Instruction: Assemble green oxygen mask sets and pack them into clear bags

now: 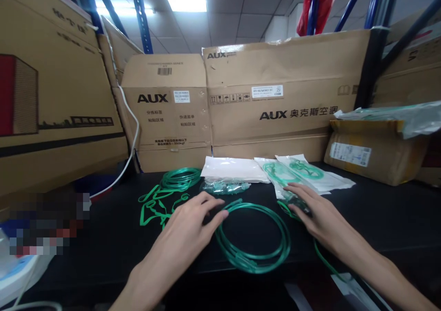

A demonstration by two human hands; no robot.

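Note:
On the black table lies a coil of green translucent tubing (pixel 255 265). My left hand (pixel 193 219) is at its upper left edge, with the thumb and forefinger closed about the tubing. To the right of the coil, my right hand (pixel 313 210) curves over a clear, dark-looking plastic piece (pixel 302 204), mostly hidden under the fingers. A green strap (pixel 287 210) shows beside my right thumb, and a green cord (pixel 325 260) runs down below the wrist. Left of my left hand are loose green straps (pixel 149 212) and a second coil of green tubing (pixel 181 178).
Behind the coil are white packets (pixel 234 168), a bag of clear greenish parts (pixel 225 188) and pouches with green tubing (pixel 306 168). AUX cardboard (pixel 282 90) walls the back. A taped box (pixel 365 150) stands right; a white cable (pixel 132 145) hangs left.

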